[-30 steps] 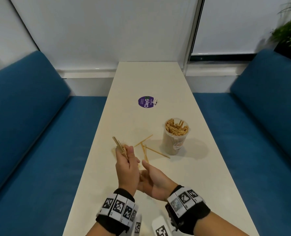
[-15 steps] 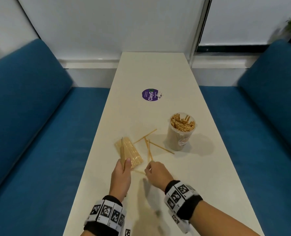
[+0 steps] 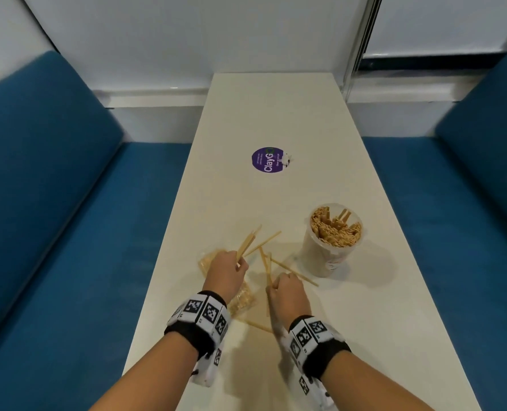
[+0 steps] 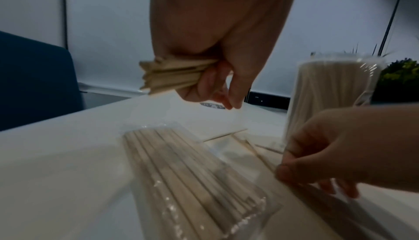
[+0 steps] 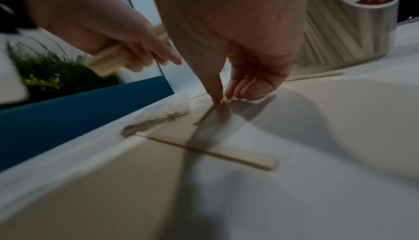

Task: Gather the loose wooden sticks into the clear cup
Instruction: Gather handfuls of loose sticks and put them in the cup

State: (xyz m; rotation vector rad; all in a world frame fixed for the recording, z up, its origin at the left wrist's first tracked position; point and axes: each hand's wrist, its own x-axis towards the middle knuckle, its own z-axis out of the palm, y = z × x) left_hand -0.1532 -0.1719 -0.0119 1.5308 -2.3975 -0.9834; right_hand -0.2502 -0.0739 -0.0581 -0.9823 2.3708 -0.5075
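The clear cup (image 3: pixel 332 250) stands right of centre on the table, packed with wooden sticks (image 3: pixel 335 229). My left hand (image 3: pixel 240 262) grips a small bundle of sticks (image 3: pixel 248 244) just above the table; the bundle's ends (image 4: pixel 165 77) show in the left wrist view. To its right, my right hand (image 3: pixel 271 287) is down on the table. Its fingertips (image 5: pixel 218 98) pinch one loose stick (image 3: pixel 268 274). More loose sticks lie flat: one toward the cup (image 3: pixel 295 273), one near my wrists (image 3: pixel 256 325), and one ahead of my left hand (image 3: pixel 264 242).
A clear plastic packet of sticks (image 4: pixel 188 172) lies under my left hand. A purple round sticker (image 3: pixel 268 159) is farther up the narrow white table (image 3: pixel 276 114). Blue benches (image 3: pixel 53 232) flank both long edges. A green plant (image 4: pixel 401 75) shows behind the cup.
My left hand has moved forward over the packet with its bundle, which now points away to the right. My right hand has reached forward and closed on a loose stick.
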